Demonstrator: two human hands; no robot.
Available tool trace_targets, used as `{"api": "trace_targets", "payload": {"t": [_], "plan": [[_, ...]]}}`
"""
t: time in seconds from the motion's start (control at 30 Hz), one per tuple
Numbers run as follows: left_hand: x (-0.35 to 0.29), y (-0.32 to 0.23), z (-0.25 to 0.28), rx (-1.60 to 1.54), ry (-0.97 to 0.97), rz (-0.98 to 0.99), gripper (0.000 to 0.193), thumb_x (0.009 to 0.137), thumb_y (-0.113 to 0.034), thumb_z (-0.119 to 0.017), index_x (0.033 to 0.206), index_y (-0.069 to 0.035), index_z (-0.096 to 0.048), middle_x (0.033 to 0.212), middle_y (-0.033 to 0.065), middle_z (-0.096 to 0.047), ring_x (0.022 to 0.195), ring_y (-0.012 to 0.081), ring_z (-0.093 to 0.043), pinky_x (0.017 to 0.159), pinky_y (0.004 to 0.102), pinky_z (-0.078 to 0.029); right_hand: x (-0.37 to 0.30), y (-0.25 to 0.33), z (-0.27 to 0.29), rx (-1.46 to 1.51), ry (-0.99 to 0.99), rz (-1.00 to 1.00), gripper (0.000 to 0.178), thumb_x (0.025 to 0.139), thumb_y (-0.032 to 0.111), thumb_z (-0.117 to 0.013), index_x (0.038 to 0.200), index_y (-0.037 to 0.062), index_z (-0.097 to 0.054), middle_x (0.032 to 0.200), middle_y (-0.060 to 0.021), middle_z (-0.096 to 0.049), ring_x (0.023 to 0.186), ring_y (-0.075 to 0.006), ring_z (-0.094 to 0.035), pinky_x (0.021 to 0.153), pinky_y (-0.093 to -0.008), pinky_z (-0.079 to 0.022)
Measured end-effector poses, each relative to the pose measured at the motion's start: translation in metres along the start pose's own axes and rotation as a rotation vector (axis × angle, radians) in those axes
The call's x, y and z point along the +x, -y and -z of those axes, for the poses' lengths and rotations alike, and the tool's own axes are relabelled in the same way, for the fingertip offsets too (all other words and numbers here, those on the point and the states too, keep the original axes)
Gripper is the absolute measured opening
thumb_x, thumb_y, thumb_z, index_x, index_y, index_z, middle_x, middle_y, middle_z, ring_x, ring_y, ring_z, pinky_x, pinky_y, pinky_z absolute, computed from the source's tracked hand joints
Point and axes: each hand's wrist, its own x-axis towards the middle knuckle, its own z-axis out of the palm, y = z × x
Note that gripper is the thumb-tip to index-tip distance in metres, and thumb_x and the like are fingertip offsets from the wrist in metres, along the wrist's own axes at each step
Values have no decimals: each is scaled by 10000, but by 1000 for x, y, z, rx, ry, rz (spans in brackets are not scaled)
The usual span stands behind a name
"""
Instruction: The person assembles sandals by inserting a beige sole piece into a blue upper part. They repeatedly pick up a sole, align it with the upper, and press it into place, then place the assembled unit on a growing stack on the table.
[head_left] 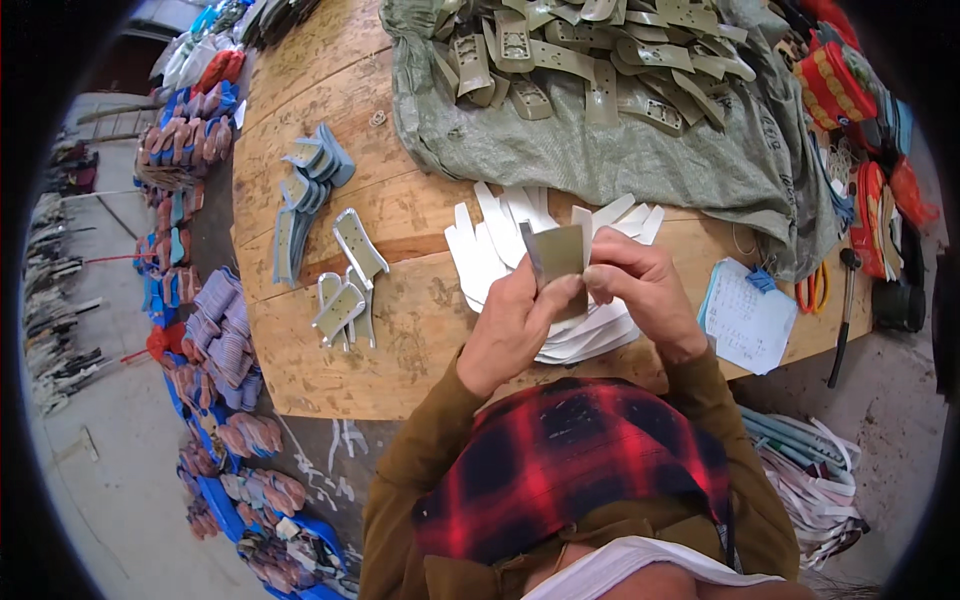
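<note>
Over the wooden table, my left hand (513, 328) grips a curved khaki plate (558, 256) with a dark grey edge along its left side. My right hand (640, 285) pinches the plate's right edge, where a pale strip (582, 222) stands up; whether its fingers hold the strip or the plate is hidden. Just beneath both hands lies a fanned stack of white, long-lobed flat pieces (478, 255). Left of them rest several khaki plates with white rims (359, 248), and beyond these a nested pile of blue-grey curved pieces (300, 195).
A green woven sack (470, 150) bears a heap of khaki plates (600, 60) at the back. To the right are a written paper sheet (748, 318), orange-handled scissors (818, 290) and a hammer (845, 315). Bundled gloves (222, 318) line the table's left side.
</note>
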Motion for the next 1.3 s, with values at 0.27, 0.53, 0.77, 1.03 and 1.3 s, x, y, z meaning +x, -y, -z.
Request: {"api": "trace_targets", "payload": {"t": [0.27,0.53,0.77,1.03,1.3], "plan": [[-13,16,-5,-134,222,148,308,978,-237,-576,1161,10,-562,950,112,-647,865,157,-596,783,318,-492,2,-6,-12,146,-179,-23,176,937,125,-648,786,35,-640,645,52,-513,540,-19,-443,491,-194,-332],[3,23,-9,-189,-210,-33,330,1015,-296,-534,844,-19,-486,746,-7,-444,700,85,-386,632,266,-369,6,-16,-33,-131,-355,166,250,952,169,-637,745,36,-596,629,50,-522,552,-30,-413,499,-217,-341],[19,33,-16,-576,-521,-32,321,1040,-339,-487,862,-72,-491,783,-37,-446,722,46,-395,592,232,-350,-3,-25,-26,-322,-85,81,185,932,142,-657,804,26,-591,683,58,-520,625,-21,-436,553,-203,-363],[5,-8,40,390,-69,-278,857,705,-428,-840,1357,-11,-473,1260,167,-574,1067,269,-601,865,391,-495,7,46,29,-741,455,-114,257,908,251,-680,763,47,-622,624,46,-557,596,-37,-479,528,-225,-369],[0,-23,31,257,675,122,281,906,-311,-688,965,-38,-665,627,165,-575,585,305,-615,561,373,-459,-8,31,14,106,562,-464,163,900,120,-678,982,57,-553,714,54,-554,639,-8,-492,552,-197,-365]]}}
